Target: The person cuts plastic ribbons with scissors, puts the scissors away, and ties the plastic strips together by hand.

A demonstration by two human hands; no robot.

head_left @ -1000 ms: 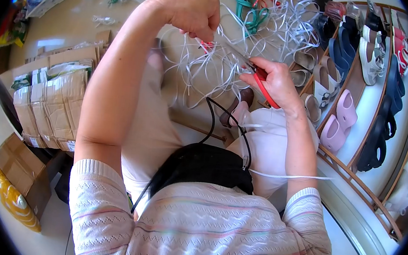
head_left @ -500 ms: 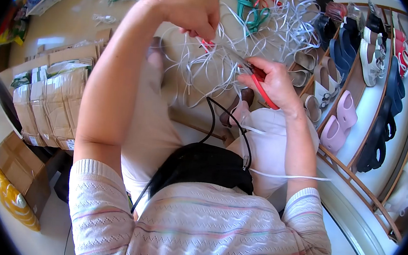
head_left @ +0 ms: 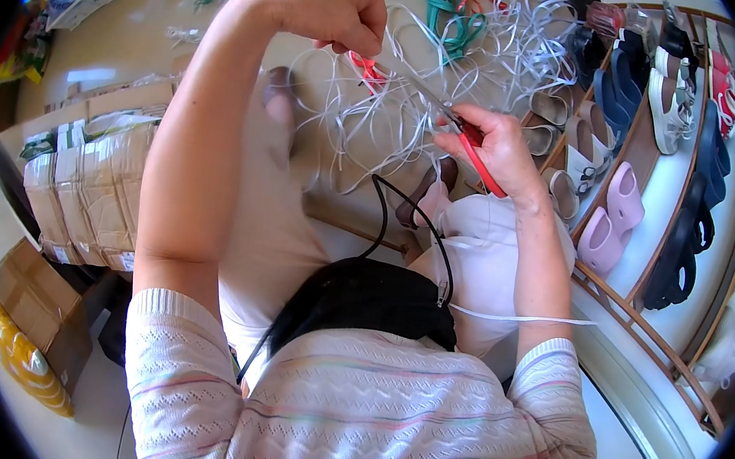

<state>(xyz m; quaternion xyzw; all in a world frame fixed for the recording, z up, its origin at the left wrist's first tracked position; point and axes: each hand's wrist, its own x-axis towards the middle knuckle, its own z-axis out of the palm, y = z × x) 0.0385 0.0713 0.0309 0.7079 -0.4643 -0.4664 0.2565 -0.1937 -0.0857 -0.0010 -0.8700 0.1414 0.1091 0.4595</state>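
My left hand (head_left: 330,8) is a closed fist at the top centre, over the floor; what its fingers hold, if anything, I cannot make out. To its right, my right hand (head_left: 493,144) is closed on the red handles of a pair of scissors (head_left: 481,159), whose blades point up and left, toward my left hand. Beneath and beyond both hands lies a tangle of white straps (head_left: 354,128) on the floor. A small red piece (head_left: 368,70) shows just below my left fist. One thin white strip (head_left: 522,316) crosses my right thigh and forearm.
Taped cardboard (head_left: 96,184) stands at the left, with an open brown box (head_left: 34,296) and a yellow package (head_left: 24,352) below it. A shoe rack (head_left: 631,318) with sandals and sneakers fills the right side. Green straps (head_left: 455,32) lie at the top.
My left hand has moved slightly up and to the left, uncovering more of the red piece. My right hand and the scissors have barely moved.
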